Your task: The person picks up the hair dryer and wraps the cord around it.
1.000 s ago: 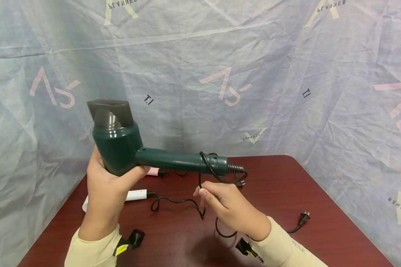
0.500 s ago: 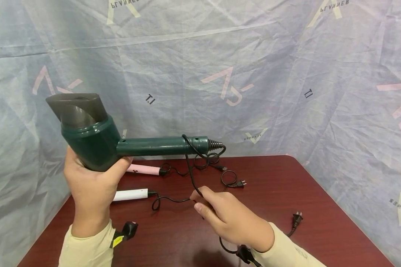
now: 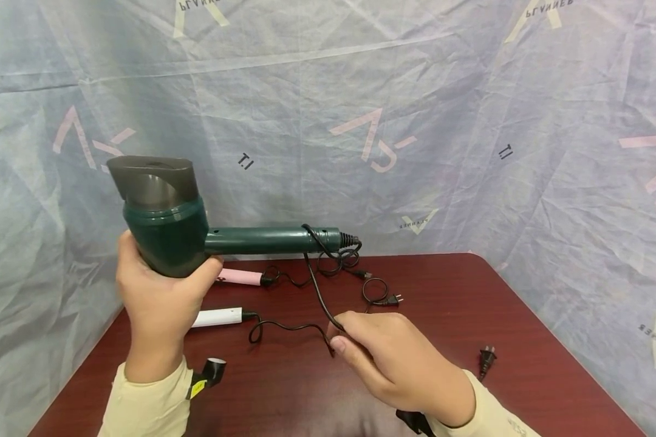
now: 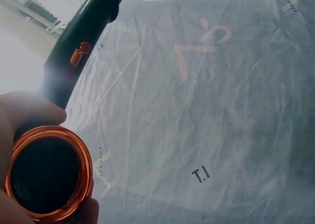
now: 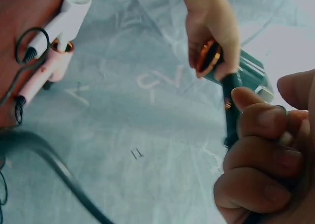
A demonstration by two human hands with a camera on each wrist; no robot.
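Note:
My left hand (image 3: 161, 306) grips the round body of a dark green hair dryer (image 3: 166, 243) from below, at the left in the head view. Its grey nozzle (image 3: 154, 182) points up, and the handle (image 3: 257, 241) extends to the right, level above the table. The left wrist view shows the dryer's copper-coloured rear ring (image 4: 86, 160) beside my thumb. A black cord (image 3: 317, 285) wraps round the handle's end and slants down to my right hand (image 3: 401, 364), which pinches it. Curled fingers (image 5: 261, 160) fill the right side of the right wrist view.
Behind the held dryer, a pink hair dryer (image 3: 242, 277) and a white hair dryer (image 3: 218, 317) lie on the red-brown table (image 3: 443, 285). Their cords trail rightward. Plugs (image 3: 393, 300) rest farther right, with another plug (image 3: 486, 359) near my right forearm. A grey printed cloth (image 3: 284, 121) hangs behind.
My right hand has moved down and right with the cord, lengthening the stretch below the handle. The dryer moved left and up, then slightly back right, still in my left hand.

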